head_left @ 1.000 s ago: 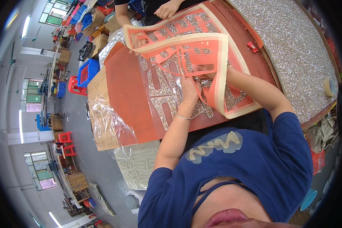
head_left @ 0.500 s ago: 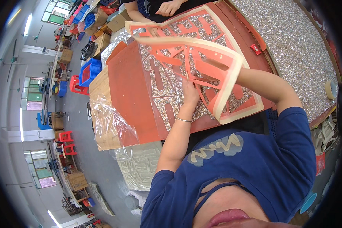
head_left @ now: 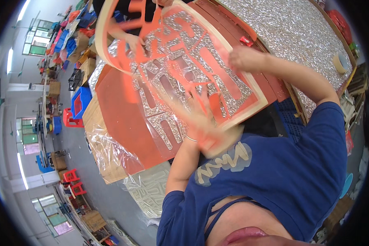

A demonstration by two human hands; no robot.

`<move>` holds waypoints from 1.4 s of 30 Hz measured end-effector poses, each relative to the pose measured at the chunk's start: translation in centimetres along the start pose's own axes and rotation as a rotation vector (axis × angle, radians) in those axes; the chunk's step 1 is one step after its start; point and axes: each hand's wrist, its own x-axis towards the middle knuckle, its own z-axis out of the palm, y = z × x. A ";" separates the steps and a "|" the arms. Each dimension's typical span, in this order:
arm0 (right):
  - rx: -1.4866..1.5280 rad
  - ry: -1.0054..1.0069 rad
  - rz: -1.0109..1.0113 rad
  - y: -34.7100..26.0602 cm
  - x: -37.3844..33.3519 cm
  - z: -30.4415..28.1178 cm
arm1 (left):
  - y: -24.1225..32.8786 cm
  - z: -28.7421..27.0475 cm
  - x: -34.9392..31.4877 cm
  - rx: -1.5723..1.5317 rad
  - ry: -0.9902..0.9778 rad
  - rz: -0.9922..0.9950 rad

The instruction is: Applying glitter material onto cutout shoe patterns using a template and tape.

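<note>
A coral-red cut-out sheet with a cream border (head_left: 256,107) lies over glittery silver, letter-like shapes (head_left: 165,137) on the table. A loose, bent part of the coral sheet rises at the far left, and its cream edge (head_left: 103,30) sweeps in a blur toward my shirt. My left hand (head_left: 204,107) reaches under this blurred strip, fingers spread over the cut-outs and partly hidden. At the right border, my right hand (head_left: 247,59) touches or hovers just above the sheet, its fingertips smeared by motion. Across the table, a co-worker's hand (head_left: 133,42) is at the sheet.
A brown-red board (head_left: 119,119) and crumpled clear plastic (head_left: 110,151) extend to the left. On the right is a glitter-covered surface (head_left: 283,24) with a tape roll (head_left: 340,64). A small red packet (head_left: 246,40) sits between. Blue crates (head_left: 81,102) stand beyond.
The raised coral sheet has swung left and toward me. My right hand has come out from beneath it to its right border. My left hand's fingers have spread. The view has shifted.
</note>
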 end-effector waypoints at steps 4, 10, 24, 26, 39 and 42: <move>0.182 0.250 0.101 -9.3 -2.3 0.4 | 0.6 -0.3 0.1 -0.124 -0.095 0.084; 0.044 0.205 0.157 -11.7 -2.4 0.7 | 1.0 -1.9 -1.7 -0.386 -0.076 0.114; -0.155 0.509 0.421 -5.4 -0.5 -4.6 | 3.2 -5.5 -1.8 -0.558 -0.068 -0.041; -0.181 0.615 0.555 -1.0 0.4 -7.9 | 5.2 -5.2 -2.3 -0.569 -0.044 -0.083; -0.288 0.042 0.392 2.9 -4.7 -4.0 | 6.6 -7.2 0.8 -0.774 -0.093 -0.233; 0.117 0.207 0.385 -2.3 -4.6 -4.1 | 5.6 -6.7 1.2 -0.795 -0.106 -0.274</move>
